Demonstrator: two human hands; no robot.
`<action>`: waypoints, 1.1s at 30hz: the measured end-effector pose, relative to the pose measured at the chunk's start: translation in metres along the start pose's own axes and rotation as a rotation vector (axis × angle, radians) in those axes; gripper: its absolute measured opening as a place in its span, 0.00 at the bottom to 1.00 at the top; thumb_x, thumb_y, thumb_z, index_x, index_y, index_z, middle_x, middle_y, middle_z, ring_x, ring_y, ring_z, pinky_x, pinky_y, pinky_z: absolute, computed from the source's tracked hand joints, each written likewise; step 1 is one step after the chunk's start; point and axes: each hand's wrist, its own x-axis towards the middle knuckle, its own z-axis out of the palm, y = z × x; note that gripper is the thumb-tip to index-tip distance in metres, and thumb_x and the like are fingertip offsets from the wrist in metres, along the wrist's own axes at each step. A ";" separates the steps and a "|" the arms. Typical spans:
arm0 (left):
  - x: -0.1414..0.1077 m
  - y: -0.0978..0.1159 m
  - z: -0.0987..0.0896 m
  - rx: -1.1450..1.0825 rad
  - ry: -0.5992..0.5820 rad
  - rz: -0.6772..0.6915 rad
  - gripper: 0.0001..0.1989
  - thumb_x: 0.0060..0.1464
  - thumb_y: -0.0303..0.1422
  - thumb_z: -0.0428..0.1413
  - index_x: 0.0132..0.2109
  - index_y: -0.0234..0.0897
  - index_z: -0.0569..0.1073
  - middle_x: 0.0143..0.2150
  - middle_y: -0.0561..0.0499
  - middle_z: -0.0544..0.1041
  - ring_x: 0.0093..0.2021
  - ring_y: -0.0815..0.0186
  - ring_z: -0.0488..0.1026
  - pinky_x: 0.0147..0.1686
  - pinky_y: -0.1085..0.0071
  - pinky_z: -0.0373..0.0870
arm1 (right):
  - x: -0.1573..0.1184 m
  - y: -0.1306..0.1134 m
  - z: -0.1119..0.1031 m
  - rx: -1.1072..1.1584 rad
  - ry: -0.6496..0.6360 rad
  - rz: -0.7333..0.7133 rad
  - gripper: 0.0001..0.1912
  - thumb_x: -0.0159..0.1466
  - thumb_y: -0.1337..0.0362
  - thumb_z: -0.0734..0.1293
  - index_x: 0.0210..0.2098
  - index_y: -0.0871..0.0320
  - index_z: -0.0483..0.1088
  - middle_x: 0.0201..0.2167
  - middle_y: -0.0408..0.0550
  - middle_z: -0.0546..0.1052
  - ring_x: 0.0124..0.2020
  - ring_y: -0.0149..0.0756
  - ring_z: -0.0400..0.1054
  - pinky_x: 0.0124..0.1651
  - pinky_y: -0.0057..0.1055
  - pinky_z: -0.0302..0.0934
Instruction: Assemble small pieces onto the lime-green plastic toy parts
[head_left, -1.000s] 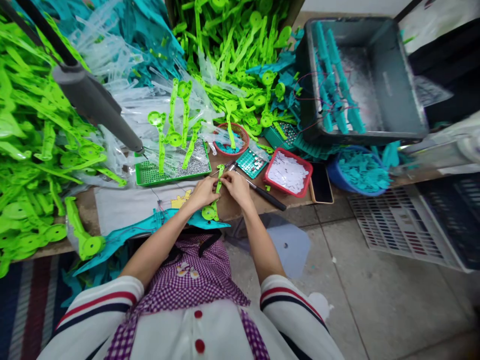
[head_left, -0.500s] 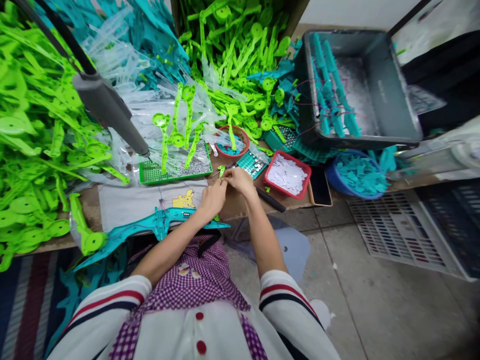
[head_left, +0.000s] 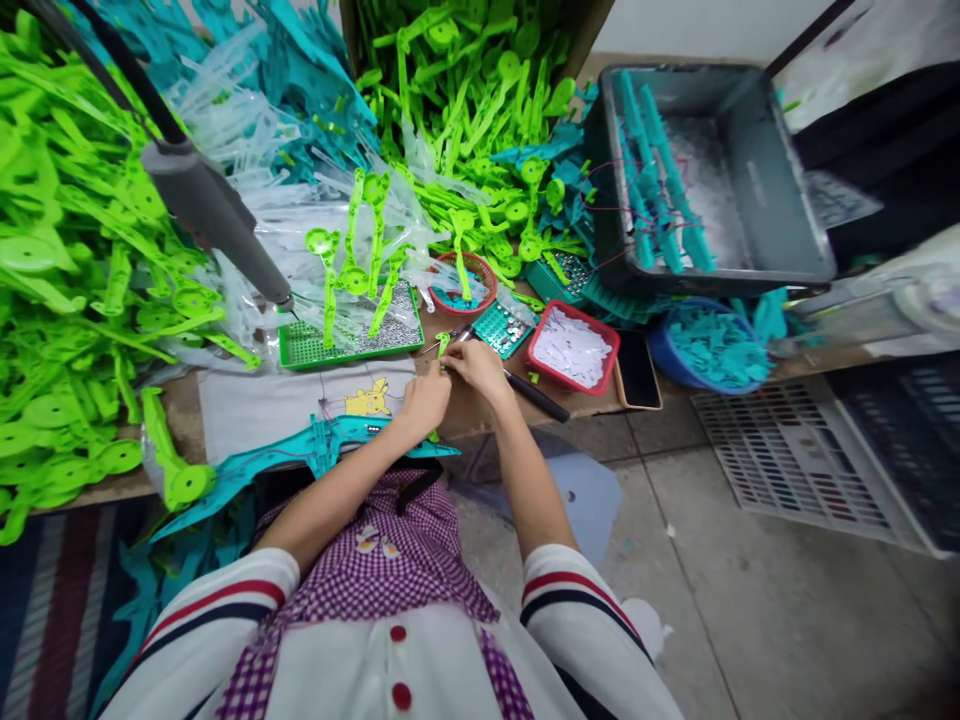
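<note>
My left hand (head_left: 426, 400) is closed around a slim lime-green plastic part (head_left: 443, 341), whose tip shows above the fingers. Right against it, my right hand (head_left: 478, 366) has its fingertips pinched at the part; anything small between them is hidden. A black-handled tool (head_left: 538, 398) lies beside and partly behind my right hand. Under my left forearm, a long turquoise plastic piece (head_left: 319, 445) with thin wires rests along the table edge on a grey cloth (head_left: 247, 405). A green tray (head_left: 352, 352) of tiny metal pieces sits beyond my left hand.
A grey electric screwdriver (head_left: 217, 225) hangs at the left. Behind are heaps of green parts (head_left: 67, 240). To the right stand a red basket (head_left: 574, 385) of white pieces, a phone (head_left: 639, 372), a blue bowl (head_left: 690, 378) of turquoise pieces and a dark grey bin (head_left: 795, 190).
The fingers of both hands have shifted slightly, and a little more of the green part's tip shows. The rest looks the same apart from a small camera shift.
</note>
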 end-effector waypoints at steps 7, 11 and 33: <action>-0.018 -0.027 0.005 -0.185 0.094 0.004 0.13 0.64 0.31 0.48 0.52 0.37 0.74 0.46 0.41 0.76 0.46 0.56 0.77 0.47 0.64 0.70 | -0.007 0.000 0.008 0.018 0.039 -0.009 0.09 0.64 0.60 0.66 0.41 0.50 0.78 0.37 0.46 0.82 0.40 0.40 0.74 0.38 0.31 0.58; -0.014 -0.041 0.007 -0.383 0.141 0.023 0.10 0.61 0.27 0.51 0.45 0.37 0.77 0.44 0.44 0.80 0.47 0.58 0.77 0.49 0.65 0.70 | -0.007 0.000 0.009 0.022 0.047 -0.007 0.09 0.64 0.60 0.66 0.40 0.51 0.78 0.36 0.46 0.82 0.40 0.40 0.74 0.38 0.30 0.57; 0.015 -0.074 0.006 -0.778 -0.040 0.090 0.09 0.51 0.31 0.58 0.36 0.36 0.82 0.36 0.50 0.83 0.37 0.62 0.77 0.38 0.71 0.71 | -0.007 -0.001 0.008 0.022 0.042 0.003 0.09 0.64 0.60 0.66 0.40 0.51 0.78 0.35 0.46 0.81 0.38 0.39 0.73 0.36 0.30 0.55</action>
